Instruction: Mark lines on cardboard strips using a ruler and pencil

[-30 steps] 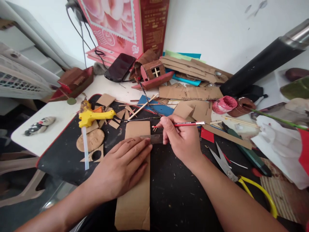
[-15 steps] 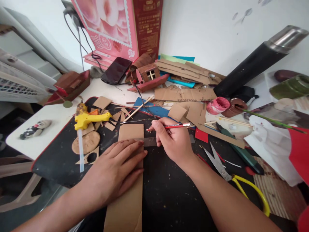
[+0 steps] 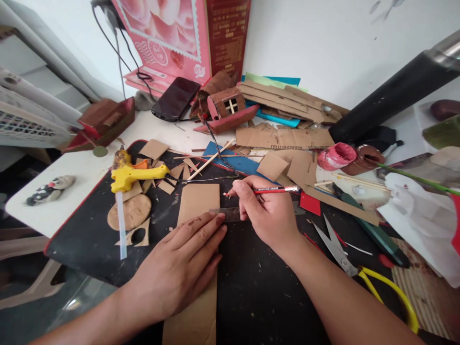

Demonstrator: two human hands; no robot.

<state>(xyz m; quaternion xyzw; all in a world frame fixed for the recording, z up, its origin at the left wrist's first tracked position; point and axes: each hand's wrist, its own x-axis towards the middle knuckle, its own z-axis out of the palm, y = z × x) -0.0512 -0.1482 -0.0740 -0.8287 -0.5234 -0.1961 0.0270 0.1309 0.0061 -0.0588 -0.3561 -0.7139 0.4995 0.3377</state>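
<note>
A long strip of brown cardboard (image 3: 199,203) lies lengthwise on the black mat. My left hand (image 3: 187,256) rests flat across it, fingers stretched out together, with the fingertips at the near edge of a clear ruler (image 3: 230,214). That ruler lies crosswise, its left end over the cardboard and its right part running under my other hand. Pinched between the thumb and fingers of my right hand (image 3: 268,211) is a red pencil (image 3: 276,189). Its tip points left, just above the ruler and right of the cardboard's edge.
Left of the cardboard are a yellow glue gun (image 3: 132,172) and a round clay-like disc (image 3: 129,212). Yellow-handled scissors (image 3: 345,263) lie open at right, near a green cutter (image 3: 381,235). Behind stand paint jars (image 3: 337,155), a model boat (image 3: 228,110) and cardboard scraps (image 3: 283,139).
The whole view has shifted slightly. The ruler's left end now reaches less far over the cardboard. My right hand keeps the pencil pinched, and my left hand stays flat on the strip.
</note>
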